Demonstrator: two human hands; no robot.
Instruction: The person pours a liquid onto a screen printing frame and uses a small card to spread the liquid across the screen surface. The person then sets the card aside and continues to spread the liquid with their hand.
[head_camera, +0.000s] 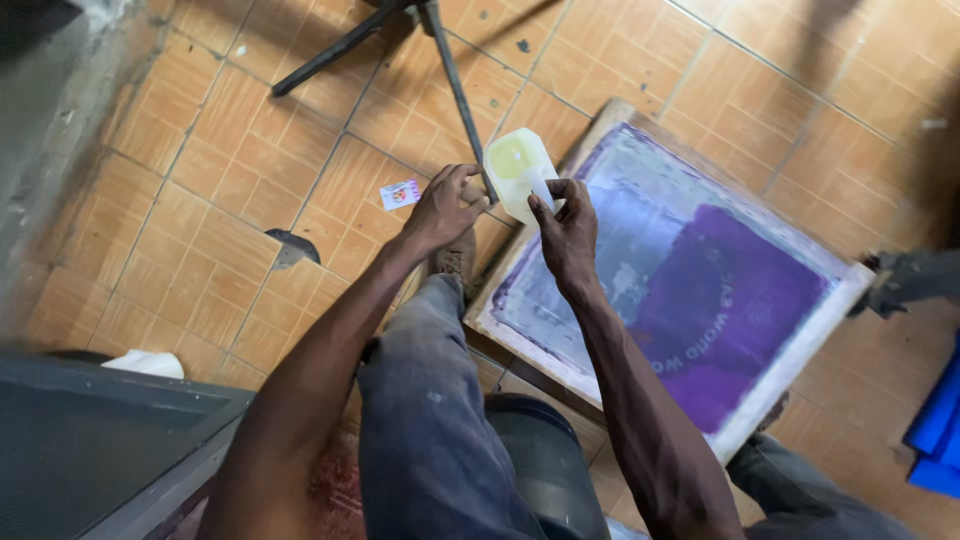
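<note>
At the far left a grey surface (70, 450) was cut off by the frame edge, with a white object (148, 364) only partly showing behind it. A small card (401, 194) lay on the tiled floor (220, 200), its print too small to make out. The left hand (442, 208) reached forward with the arm extended, fingers curled at the edge of a pale yellowish container (517, 170); whether they gripped it or merely touched it could not be told. The right hand (567, 228) was raised beside it, fingers pinching a small white piece (543, 190) at the container's lower side. The container hung above the corner of a wooden-framed screen (690, 270) stained purple, leaning on the floor. Blue material (938, 430) was cut off at the right.
</note>
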